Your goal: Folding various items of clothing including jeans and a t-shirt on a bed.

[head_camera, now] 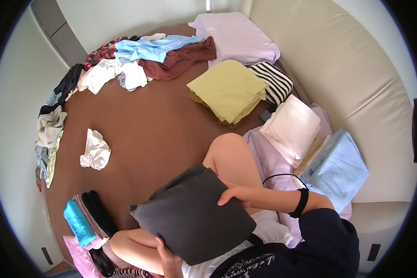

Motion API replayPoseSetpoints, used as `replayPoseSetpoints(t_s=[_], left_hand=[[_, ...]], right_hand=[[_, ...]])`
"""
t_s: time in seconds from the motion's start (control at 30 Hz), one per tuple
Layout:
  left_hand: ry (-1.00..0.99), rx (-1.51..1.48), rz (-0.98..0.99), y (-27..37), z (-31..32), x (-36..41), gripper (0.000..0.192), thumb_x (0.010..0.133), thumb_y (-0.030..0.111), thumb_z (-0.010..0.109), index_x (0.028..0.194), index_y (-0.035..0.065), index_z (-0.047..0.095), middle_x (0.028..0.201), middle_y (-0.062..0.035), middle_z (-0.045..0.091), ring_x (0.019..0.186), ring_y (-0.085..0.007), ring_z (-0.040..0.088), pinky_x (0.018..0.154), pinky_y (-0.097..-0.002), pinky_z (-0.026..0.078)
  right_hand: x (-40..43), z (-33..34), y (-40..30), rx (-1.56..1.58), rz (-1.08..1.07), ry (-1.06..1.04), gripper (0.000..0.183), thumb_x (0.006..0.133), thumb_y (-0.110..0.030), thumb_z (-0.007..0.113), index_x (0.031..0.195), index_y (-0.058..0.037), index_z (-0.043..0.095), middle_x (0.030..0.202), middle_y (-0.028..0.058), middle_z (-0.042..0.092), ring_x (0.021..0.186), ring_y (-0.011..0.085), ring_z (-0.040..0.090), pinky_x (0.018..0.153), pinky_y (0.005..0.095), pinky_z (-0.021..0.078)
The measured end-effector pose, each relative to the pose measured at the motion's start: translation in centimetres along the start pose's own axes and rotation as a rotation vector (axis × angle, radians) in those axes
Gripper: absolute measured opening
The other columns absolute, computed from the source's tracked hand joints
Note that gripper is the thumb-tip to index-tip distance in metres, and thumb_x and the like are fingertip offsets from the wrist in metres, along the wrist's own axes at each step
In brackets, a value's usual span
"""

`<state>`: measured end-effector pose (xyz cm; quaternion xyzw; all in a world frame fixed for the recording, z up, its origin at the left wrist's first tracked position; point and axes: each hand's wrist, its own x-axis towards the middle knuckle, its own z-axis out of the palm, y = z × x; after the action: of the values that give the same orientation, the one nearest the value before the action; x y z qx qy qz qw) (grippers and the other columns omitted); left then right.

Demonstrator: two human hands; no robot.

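Note:
A dark grey folded garment [198, 217] is held above my lap between both hands. My right hand [238, 193] grips its right edge, thumb on top and the other fingers hidden beneath. At the lower edge, my left hand [168, 253] pinches the cloth, with the thumb showing over it. The bundle is roughly square, with loose layers at its upper left side. My bare knees lie under and beside it, and white cloth [269, 226] shows below its right corner.
Rumpled clothes [173, 55] line the bed's far and left edges. A crumpled white garment [95, 150] lies alone on the brown mat [142, 132]. Folded stacks include yellow-green cloth [229, 90], striped cloth [274, 81], light blue cloth [337, 170] and rolled clothes [80, 222]. A padded headboard [333, 62] stands right.

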<state>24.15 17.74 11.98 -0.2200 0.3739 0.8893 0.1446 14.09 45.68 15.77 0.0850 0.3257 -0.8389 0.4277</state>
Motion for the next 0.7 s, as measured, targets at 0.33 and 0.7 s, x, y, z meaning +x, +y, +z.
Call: replayPoseSetpoints(t_s=[0.33,0.7], left_hand=[[-0.063,0.093,0.028,0.3,-1.8,-2.3,0.081,0.066,0.034,0.074,0.131,0.0018,0.038,0.123,-0.0166,0.05,0.109,-0.033,0.052,0.094,-0.0418,0.043],[-0.319,0.564,0.169,1.4,0.9,-3.1,0.117,0.069,0.006,0.076,0.142,0.0048,-0.015,0.148,-0.014,0.004,0.136,-0.0231,0.008,0.11,-0.0343,0.014]], right_hand=[[0.0,0.2,-0.7,0.1,0.089,0.132,0.065,0.073,-0.01,0.06,0.133,-0.0061,0.035,0.118,0.0156,0.053,0.106,0.0262,0.055,0.092,0.0384,0.0447],[0.0,-1.1,-0.3,-0.165,-0.085,0.392,0.065,0.078,-0.019,0.056,0.135,-0.0019,0.033,0.123,0.0138,0.05,0.106,0.0241,0.054,0.089,0.0337,0.0459]])
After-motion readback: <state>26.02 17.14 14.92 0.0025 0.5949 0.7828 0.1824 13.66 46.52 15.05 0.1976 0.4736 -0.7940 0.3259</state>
